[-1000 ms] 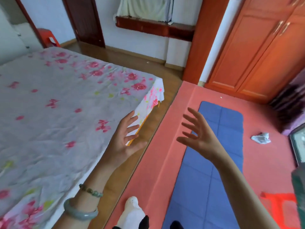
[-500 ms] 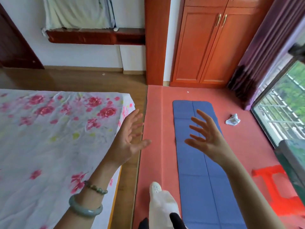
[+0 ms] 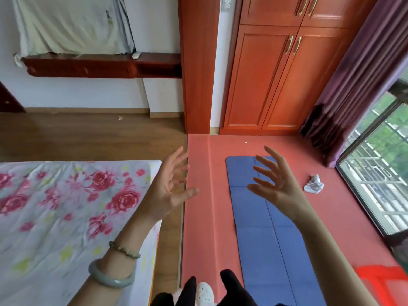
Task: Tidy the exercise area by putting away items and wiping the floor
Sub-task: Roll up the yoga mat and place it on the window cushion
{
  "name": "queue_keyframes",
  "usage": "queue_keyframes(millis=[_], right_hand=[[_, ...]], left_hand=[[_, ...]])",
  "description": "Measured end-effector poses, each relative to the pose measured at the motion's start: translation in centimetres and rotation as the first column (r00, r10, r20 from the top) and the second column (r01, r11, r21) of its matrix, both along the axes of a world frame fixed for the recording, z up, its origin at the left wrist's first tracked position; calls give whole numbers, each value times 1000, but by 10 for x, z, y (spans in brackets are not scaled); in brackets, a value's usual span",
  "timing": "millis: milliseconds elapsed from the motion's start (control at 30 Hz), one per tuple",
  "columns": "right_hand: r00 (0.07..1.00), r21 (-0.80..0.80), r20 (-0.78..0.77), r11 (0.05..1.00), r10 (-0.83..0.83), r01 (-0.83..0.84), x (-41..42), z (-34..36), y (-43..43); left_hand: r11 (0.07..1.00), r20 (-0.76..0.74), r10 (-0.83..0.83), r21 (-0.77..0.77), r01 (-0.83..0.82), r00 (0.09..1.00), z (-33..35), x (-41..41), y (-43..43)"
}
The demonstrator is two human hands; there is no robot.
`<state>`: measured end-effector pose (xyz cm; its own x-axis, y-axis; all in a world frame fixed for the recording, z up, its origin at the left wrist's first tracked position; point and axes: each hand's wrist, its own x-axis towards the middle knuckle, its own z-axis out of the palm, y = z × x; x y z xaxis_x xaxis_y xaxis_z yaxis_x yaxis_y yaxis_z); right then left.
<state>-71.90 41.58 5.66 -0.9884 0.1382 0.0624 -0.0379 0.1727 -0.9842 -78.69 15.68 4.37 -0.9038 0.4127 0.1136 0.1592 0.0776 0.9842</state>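
Note:
A blue exercise mat (image 3: 260,235) lies flat on the red floor covering (image 3: 198,217), running away from me. A crumpled white cloth (image 3: 314,184) lies on the red floor to the right of the mat's far end. My left hand (image 3: 167,186) is raised over the edge between bed and floor, fingers spread, holding nothing. My right hand (image 3: 276,184) hovers above the mat's far half, fingers apart and empty. Neither hand touches anything.
A bed with a rose-print sheet (image 3: 66,217) fills the left. An orange wooden wardrobe (image 3: 271,74) stands at the back, a purple curtain (image 3: 353,85) and window (image 3: 379,173) on the right. A red plastic stool (image 3: 384,283) sits at the lower right. My white slipper (image 3: 204,292) shows below.
My view has swung to the right, from the bed towards the mat, wardrobe and window. Both hands stay raised and open, now over the mat's far end.

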Motion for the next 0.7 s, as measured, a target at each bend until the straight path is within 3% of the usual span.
queue_keyframes(millis=[233, 700], right_hand=[[999, 34, 52, 999, -13, 11, -120, -8, 12], [951, 5, 25, 951, -308, 308, -381, -20, 36]], left_hand=[[1000, 35, -19, -2, 20, 999, -15, -129, 9], [923, 10, -374, -96, 373, 928, -13, -476, 60]])
